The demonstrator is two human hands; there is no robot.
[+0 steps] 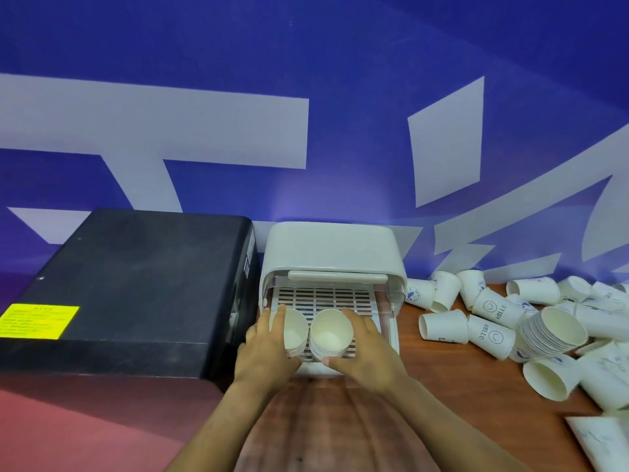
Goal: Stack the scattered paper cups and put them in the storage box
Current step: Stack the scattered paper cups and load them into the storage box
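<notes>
While both hands are occupied at the box mouth, the entries stand as follows.

Storage box: white storage box [332, 247] against the blue wall, its front open, a slatted tray [320, 298] showing inside; a black case [129, 287] sits just beside it on the left.

Left stack: a short stack of nested cups [292, 332], mouth tilted up toward the camera, resting on the tray's front left.

Right stack: a second nested stack [330, 333] just beside the first, touching or nearly so; same tilt.

Left hand: left hand [269, 345] wrapped round the outer side of the left stack, fingers curled on its wall.

Right hand: right hand [366, 349] cupped round the outer side of the right stack, thumb at its lower rim, fingers spread along the wall.

Remaining cups: loose cups [493, 308] scattered on the wooden table [340, 420], most on their sides, well apart to the right of the box; one more nested stack [554, 332] lies among them.

Governing relation: the pile lies rightward of both hands, so the right hand is the nearer. The lying cups' long axes point in mixed directions, many with mouths facing left or toward the camera.

Progress, as judged: two stacks set in the box; most cups not yet gathered.

Next move, as judged: let go, then reach right.
</notes>
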